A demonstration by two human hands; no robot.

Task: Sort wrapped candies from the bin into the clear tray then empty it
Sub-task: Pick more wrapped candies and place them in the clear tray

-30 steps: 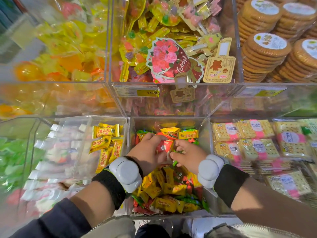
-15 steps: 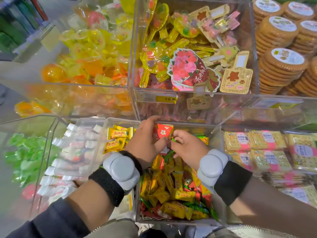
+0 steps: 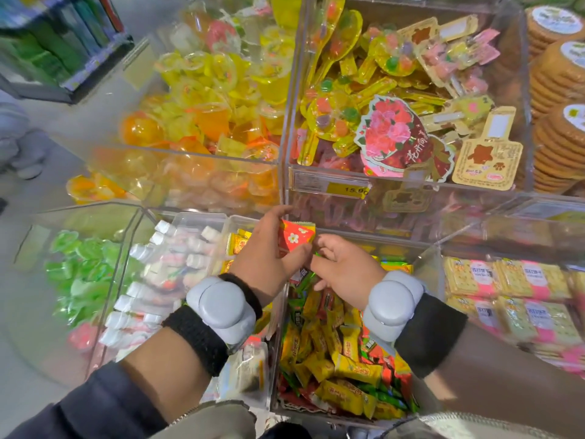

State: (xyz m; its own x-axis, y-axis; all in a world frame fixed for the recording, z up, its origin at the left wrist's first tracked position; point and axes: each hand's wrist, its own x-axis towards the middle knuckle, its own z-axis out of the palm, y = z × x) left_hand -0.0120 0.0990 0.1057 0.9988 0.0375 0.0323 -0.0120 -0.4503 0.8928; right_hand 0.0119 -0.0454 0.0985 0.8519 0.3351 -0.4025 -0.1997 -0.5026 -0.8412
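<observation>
A clear acrylic bin [image 3: 424, 258] in front of me holds a heap of yellow, red and green wrapped candies [image 3: 342, 353]. My left hand [image 3: 269, 261] is raised over the bin's far left corner, shut on a red wrapped candy [image 3: 294, 237] with a white flower. My right hand [image 3: 342, 267] sits just right of it, fingers curled, pinching something green that is mostly hidden. The clear tray [image 3: 193, 220] rests on the bin to the left, with several yellow candies [image 3: 237, 243] at its right end, partly behind my left hand.
Behind stand acrylic bins of yellow jelly cups [image 3: 215, 99] and spoon-shaped sweets [image 3: 380, 99], with a price tag [image 3: 348, 190]. Stacked round biscuits [image 3: 560, 99] are far right, cracker packs [image 3: 506, 280] right, green sweets [image 3: 82, 267] left. Floor and a shelf [image 3: 63, 42] lie upper left.
Both hands have lifted out of the candy heap toward the bin's far left corner, the left one carrying the red candy. The view has shifted left.
</observation>
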